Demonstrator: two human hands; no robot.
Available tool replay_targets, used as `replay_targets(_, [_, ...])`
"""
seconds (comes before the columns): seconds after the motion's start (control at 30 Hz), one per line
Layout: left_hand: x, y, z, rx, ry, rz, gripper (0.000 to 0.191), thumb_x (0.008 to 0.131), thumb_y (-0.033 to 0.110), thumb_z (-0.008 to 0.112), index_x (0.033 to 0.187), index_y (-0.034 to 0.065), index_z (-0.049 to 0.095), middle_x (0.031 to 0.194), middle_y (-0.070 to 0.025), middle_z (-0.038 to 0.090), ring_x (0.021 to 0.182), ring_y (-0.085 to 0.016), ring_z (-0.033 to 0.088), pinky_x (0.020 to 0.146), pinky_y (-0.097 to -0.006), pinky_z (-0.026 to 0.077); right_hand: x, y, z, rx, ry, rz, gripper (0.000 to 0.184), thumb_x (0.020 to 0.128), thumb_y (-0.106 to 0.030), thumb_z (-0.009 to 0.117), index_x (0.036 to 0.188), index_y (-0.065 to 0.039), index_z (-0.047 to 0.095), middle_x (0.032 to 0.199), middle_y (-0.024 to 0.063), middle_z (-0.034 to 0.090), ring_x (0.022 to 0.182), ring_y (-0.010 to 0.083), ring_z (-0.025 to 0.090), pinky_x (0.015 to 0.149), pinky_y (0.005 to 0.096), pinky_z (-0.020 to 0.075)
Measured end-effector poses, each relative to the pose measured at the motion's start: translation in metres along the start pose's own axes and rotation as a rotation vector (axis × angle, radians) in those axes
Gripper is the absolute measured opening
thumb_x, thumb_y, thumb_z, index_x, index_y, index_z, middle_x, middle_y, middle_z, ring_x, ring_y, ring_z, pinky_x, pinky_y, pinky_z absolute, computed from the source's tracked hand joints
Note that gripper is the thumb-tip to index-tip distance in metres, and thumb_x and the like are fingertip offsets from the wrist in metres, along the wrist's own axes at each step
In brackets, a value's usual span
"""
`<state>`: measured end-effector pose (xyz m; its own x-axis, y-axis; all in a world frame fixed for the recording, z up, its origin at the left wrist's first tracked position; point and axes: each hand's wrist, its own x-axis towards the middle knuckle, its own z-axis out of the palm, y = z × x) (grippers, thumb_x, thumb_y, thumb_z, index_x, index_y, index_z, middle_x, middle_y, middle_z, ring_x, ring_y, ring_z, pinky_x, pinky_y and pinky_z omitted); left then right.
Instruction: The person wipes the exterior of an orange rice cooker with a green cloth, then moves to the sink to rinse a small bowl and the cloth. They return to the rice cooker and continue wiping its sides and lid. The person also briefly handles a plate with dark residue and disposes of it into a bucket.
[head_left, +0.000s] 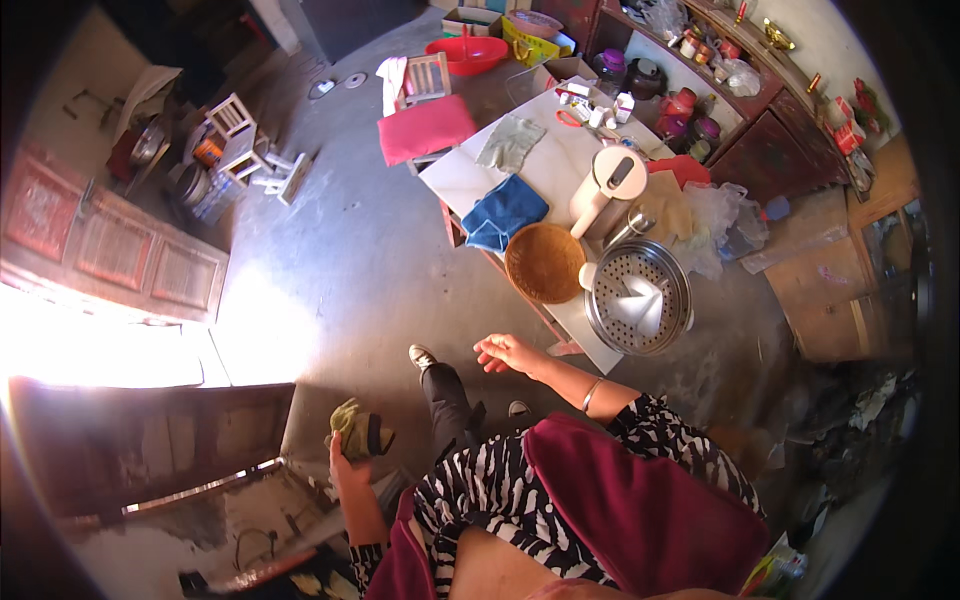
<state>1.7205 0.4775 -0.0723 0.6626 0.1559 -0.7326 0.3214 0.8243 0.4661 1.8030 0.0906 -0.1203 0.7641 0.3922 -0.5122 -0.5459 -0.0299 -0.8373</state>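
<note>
My left hand (346, 463) grips a crumpled olive-green cloth (352, 429) with a dark edge, held low over the floor. Nothing is in my right hand (506, 354); its fingers are spread loosely, just short of the table's near edge. Closest to it on the white table (566, 319) are a brown round basket (546, 262) and a steel steamer pot (679, 319) with a perforated tray. Some white material (639, 306) lies on that tray. Behind the basket are a folded blue cloth (510, 210) and a cream electric kettle (611, 176).
A chair with a pink cushion (427, 129) stands against the table's far left side. Small wooden seats (241, 146) are farther left. A wooden door (112, 244) stands beside bright daylight. Plastic bags (720, 221) and cardboard (814, 277) lie right of the table, below a dark cabinet (780, 146).
</note>
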Motion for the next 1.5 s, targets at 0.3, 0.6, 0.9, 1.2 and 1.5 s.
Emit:
replay_targets(0.3, [0.201,0.069,0.115,0.157,-0.118,-0.316,0.037,0.084,0.025,0.054,0.117,0.0068,0.05,0.116,-0.0132,0.055,0.105,-0.031,0.053,0.091,-0.0482,0.042,0.147,-0.063,-0.1,0.857,0.549,-0.076,0.047,0.087,-0.042,0.052,0.119,-0.009,0.045,0.102,0.0098,0.057,0.089,0.0217,0.059,0.077,0.0341,0.0483])
replay_targets(0.6, [0.329,0.102,0.287,0.549,-0.231,-0.301,0.039,0.088,0.023,0.051,0.121,0.0039,0.045,0.121,-0.0145,0.05,0.108,-0.032,0.05,0.093,-0.0467,0.04,0.246,-0.066,-0.268,1.534,1.081,-0.469,0.057,0.085,-0.041,0.056,0.127,-0.008,0.037,0.122,0.0183,0.047,0.1,0.0278,0.055,0.084,0.0346,0.0485])
replay_targets(0.9, [0.389,0.103,0.371,0.653,-0.071,-0.421,0.04,0.088,0.022,0.052,0.122,0.0036,0.043,0.121,-0.0146,0.05,0.109,-0.031,0.05,0.09,-0.0462,0.043,0.282,-0.041,-0.461,1.755,1.58,-0.787,0.08,0.088,-0.029,0.055,0.141,-0.018,-0.004,0.137,0.0204,0.024,0.108,0.0327,0.049,0.089,0.0394,0.0466])
replay_targets(1.2, [0.424,0.086,0.438,0.694,0.037,-0.483,0.044,0.088,0.021,0.051,0.126,0.0032,0.038,0.123,-0.0154,0.047,0.111,-0.033,0.048,0.091,-0.048,0.042,0.285,-0.007,-0.511,1.887,1.789,-0.853,0.036,0.094,-0.017,0.038,0.122,0.005,0.034,0.117,0.018,0.045,0.103,0.0343,0.053,0.089,0.043,0.0499])
replay_targets(1.5, [0.466,0.075,0.49,0.813,-0.137,-0.481,0.036,0.087,0.016,0.054,0.118,0.0046,0.042,0.119,-0.0145,0.049,0.109,-0.031,0.048,0.091,-0.0462,0.042,0.283,-0.126,-0.382,1.452,1.407,-0.689,0.072,0.081,0.005,0.044,0.137,-0.011,0.001,0.097,0.0171,0.047,0.08,0.0324,0.061,0.075,0.0457,0.0554])
